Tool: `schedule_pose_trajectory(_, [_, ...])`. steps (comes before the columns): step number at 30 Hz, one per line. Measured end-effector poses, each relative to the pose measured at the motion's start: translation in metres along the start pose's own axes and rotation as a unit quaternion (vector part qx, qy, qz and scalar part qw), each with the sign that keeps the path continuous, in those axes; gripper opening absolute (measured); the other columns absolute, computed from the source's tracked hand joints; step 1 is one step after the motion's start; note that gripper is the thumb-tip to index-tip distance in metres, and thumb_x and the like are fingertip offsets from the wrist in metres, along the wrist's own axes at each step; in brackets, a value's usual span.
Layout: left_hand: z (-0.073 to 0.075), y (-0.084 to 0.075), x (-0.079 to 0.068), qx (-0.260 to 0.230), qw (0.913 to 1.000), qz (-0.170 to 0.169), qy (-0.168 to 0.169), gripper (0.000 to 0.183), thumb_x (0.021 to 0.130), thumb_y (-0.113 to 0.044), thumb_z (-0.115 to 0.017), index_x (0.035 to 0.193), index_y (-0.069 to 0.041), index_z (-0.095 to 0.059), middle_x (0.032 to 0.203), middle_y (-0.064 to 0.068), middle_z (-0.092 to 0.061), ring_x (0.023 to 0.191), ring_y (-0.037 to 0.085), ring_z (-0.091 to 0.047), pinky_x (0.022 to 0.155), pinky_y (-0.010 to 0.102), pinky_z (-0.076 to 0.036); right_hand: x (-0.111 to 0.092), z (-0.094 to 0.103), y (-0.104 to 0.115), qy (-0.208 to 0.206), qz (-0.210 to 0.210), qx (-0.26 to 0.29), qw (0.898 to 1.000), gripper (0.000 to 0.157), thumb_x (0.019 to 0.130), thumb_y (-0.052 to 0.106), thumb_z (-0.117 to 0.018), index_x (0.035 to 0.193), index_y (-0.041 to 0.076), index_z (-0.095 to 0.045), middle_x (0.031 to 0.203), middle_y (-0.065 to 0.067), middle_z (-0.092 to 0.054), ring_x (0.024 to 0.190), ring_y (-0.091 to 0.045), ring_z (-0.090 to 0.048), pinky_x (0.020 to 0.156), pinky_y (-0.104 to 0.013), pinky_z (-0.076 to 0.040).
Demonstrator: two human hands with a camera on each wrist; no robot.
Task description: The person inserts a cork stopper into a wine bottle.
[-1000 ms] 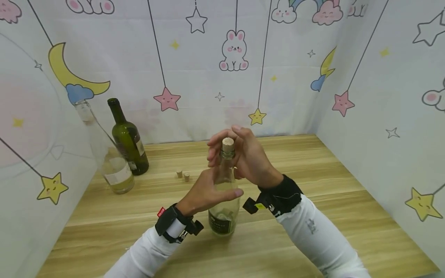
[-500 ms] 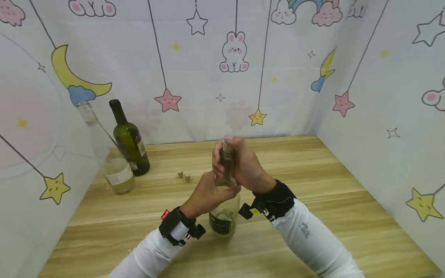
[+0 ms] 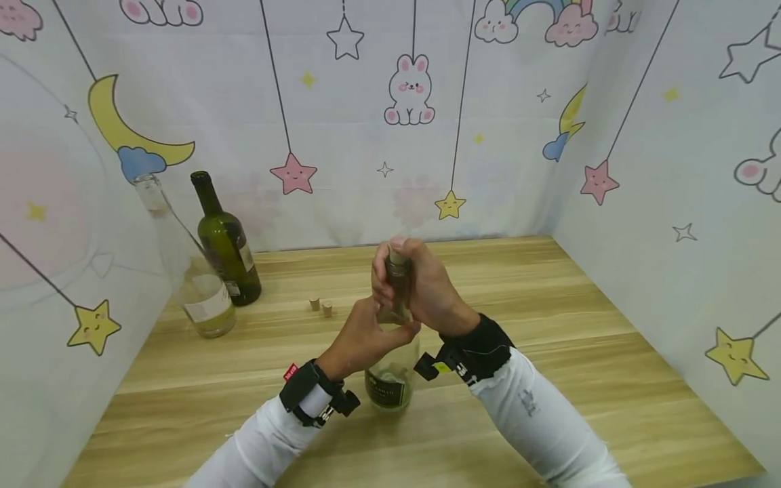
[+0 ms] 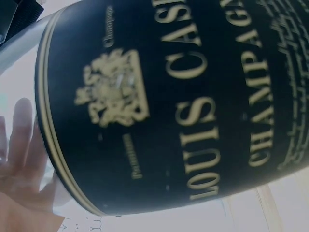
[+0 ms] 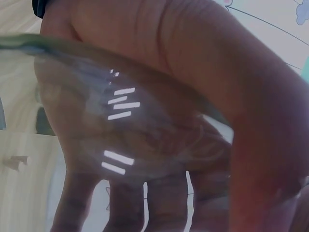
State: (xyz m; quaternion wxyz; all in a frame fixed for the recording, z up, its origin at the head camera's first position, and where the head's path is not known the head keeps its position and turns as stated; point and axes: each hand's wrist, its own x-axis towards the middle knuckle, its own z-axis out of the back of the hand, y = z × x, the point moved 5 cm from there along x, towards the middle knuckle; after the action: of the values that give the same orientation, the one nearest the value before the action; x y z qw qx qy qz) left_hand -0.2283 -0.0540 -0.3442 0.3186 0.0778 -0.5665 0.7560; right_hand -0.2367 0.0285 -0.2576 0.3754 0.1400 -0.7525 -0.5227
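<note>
A clear glass champagne bottle (image 3: pixel 390 359) with a dark label stands upright before me, a cork (image 3: pixel 397 256) in its mouth. My left hand (image 3: pixel 360 342) grips the bottle at its shoulder, thumb across the near side. Higher up, my right hand (image 3: pixel 439 295) curls its fingers round the neck, and its thumb lies over the cork's top, partly hiding it. The left wrist view is filled by the bottle's dark label (image 4: pixel 159 106), lettered in gold. Through the clear glass (image 5: pixel 145 116) in the right wrist view, a hand's fingers show.
Two small corks (image 3: pixel 327 309) lie on the wooden table (image 3: pixel 500 434) left of the hands. At the back left stand a green wine bottle (image 3: pixel 228 244) and a tall clear bottle (image 3: pixel 210 305) with some pale liquid. A patterned cloth (image 3: pixel 342 122) hangs around the table.
My right hand has come in from loosely beside the neck to wrap round it, with its thumb now over the cork. The left hand keeps its grip on the bottle.
</note>
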Motion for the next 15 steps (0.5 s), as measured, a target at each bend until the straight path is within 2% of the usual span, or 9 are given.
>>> schedule_pose_trajectory(4, [0.0006,0.0008,-0.0006,-0.002,1.0000,0.007,0.003,0.027,0.086,-0.003,-0.075,0.112,-0.002,-0.068,0.109,0.012,-0.073,0.095,0.025,-0.072,0.085,0.048,-0.060,-0.0005,0.0004,-0.0007,-0.001,-0.002,-0.002,1.000,0.045,0.098,0.021,-0.023,0.068,0.010,-0.055,0.054,0.002,-0.049,0.049,-0.014,-0.046,0.051,-0.025,-0.049])
schedule_pose_trajectory(10, [0.0001,0.0025,-0.0007,-0.003,0.9999,0.012,0.000,0.029,0.086,0.000,-0.074,0.114,-0.001,-0.066,0.111,0.014,-0.072,0.097,0.027,-0.072,0.086,0.053,-0.059,-0.0011,0.0009,-0.0028,-0.009,0.003,-0.003,1.000,0.044,0.099,0.022,-0.024,0.069,0.010,-0.055,0.055,0.002,-0.050,0.049,-0.013,-0.047,0.050,-0.024,-0.049])
schedule_pose_trajectory(15, [-0.0005,0.0009,0.0013,0.005,1.0000,0.003,-0.005,0.024,0.084,0.007,-0.072,0.108,0.005,-0.067,0.106,0.020,-0.073,0.095,0.032,-0.071,0.084,0.052,-0.060,-0.0037,0.0022,-0.0040,-0.017,0.018,-0.012,1.000,0.038,0.100,0.027,-0.035,0.074,0.009,-0.056,0.058,0.002,-0.051,0.052,-0.013,-0.049,0.052,-0.023,-0.050])
